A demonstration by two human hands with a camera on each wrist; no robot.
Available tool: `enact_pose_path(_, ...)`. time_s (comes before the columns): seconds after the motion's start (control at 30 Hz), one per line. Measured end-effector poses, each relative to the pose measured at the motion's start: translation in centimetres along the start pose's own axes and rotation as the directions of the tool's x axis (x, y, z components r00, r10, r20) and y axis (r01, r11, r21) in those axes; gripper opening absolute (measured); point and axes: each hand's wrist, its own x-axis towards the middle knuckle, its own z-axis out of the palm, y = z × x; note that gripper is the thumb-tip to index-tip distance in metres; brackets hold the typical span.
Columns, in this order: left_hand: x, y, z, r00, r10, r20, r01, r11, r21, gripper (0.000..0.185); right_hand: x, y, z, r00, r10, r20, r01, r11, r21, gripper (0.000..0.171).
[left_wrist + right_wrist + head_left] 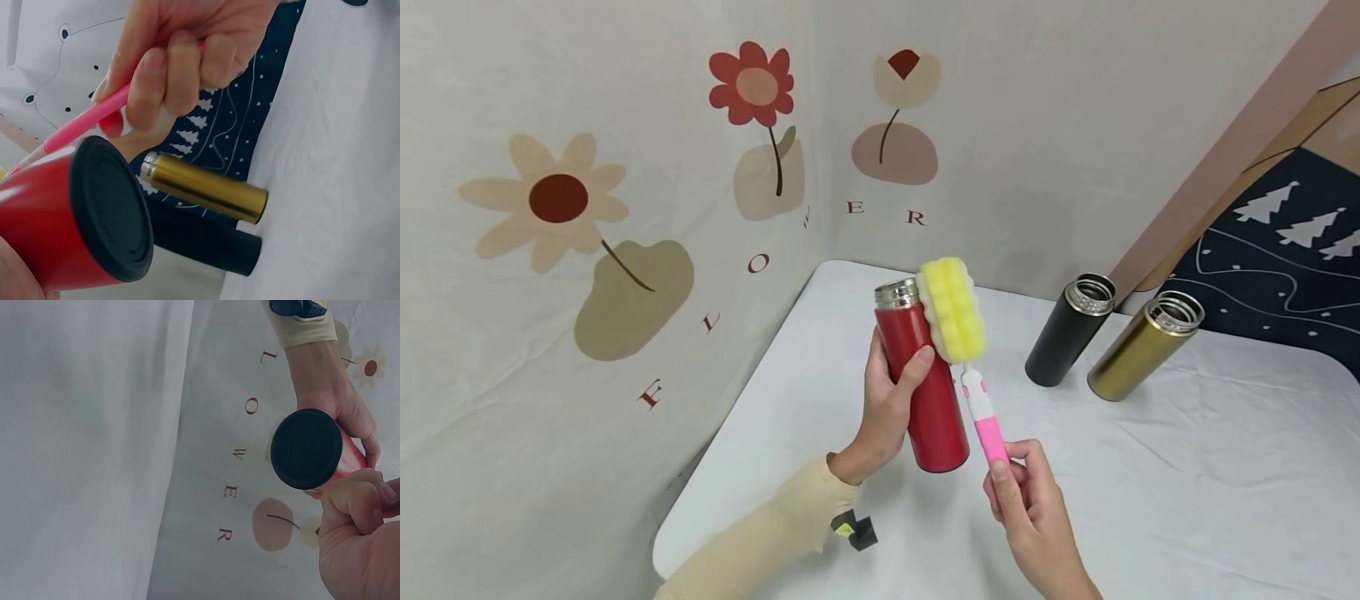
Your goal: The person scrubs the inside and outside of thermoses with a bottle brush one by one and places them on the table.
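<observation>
White table [1187, 467], black flask [1067, 332], gold flask [1142, 347], both open, near hands

The left hand [886, 398] is raised above the table, wrist bent upward out of a cream sleeve, fingers and thumb curled round what it grips, the thumb lying across the front (its tip pointing up and to the right). The right hand [1032, 504] sits lower and nearer the body, forearm bare, palm turned inward; its fingers [181, 72] are folded tight and the thumb presses along the top of what it pinches, the two hands close together but not touching
</observation>
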Motion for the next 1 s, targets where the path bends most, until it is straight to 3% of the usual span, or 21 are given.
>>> enact_pose_path(0.13, 0.6, 0.3, -0.3, 0.995, 0.045, -0.086, -0.045, 0.999, 0.0, 0.068, -0.3, 0.0, 0.2, 0.999, 0.033, 0.025, -0.032, 0.999, -0.021, 0.009)
enact_pose_path(0.27, 1.2, 0.5, -0.9, 0.989, 0.073, -0.13, -0.075, 0.997, -0.009, 0.073, -0.9, 0.1, -0.3, 0.997, 0.066, 0.032, -0.064, 0.996, -0.064, 0.01)
enact_pose_path(0.47, 2.2, 1.3, -2.4, 0.975, 0.095, -0.198, -0.108, 0.993, -0.053, 0.069, -1.3, 1.3, -2.3, 0.996, -0.051, 0.075, 0.059, 0.993, -0.103, 0.022)
enact_pose_path(0.57, 2.4, 1.6, -2.9, 0.966, 0.081, -0.244, -0.1, 0.993, -0.069, 0.065, -1.5, 1.6, -3.1, 0.993, -0.065, 0.099, 0.075, 0.992, -0.098, 0.023)
enact_pose_path(0.83, 2.7, 2.6, -3.7, 0.958, 0.136, -0.252, -0.159, 0.984, -0.076, 0.06, -2.7, 2.0, -4.2, 0.996, -0.002, 0.084, 0.013, 0.991, -0.13, 0.024)
enact_pose_path(0.9, 2.9, 2.9, -4.0, 0.956, 0.152, -0.251, -0.179, 0.98, -0.091, 0.058, -3.1, 2.2, -4.5, 0.999, 0.005, 0.052, 0.005, 0.984, -0.176, 0.026)
enact_pose_path(1.0, 3.2, 3.3, -4.3, 0.946, 0.188, -0.263, -0.223, 0.969, -0.11, 0.054, -3.8, 2.5, -4.9, 0.995, 0.094, -0.024, -0.097, 0.953, -0.288, 0.022)
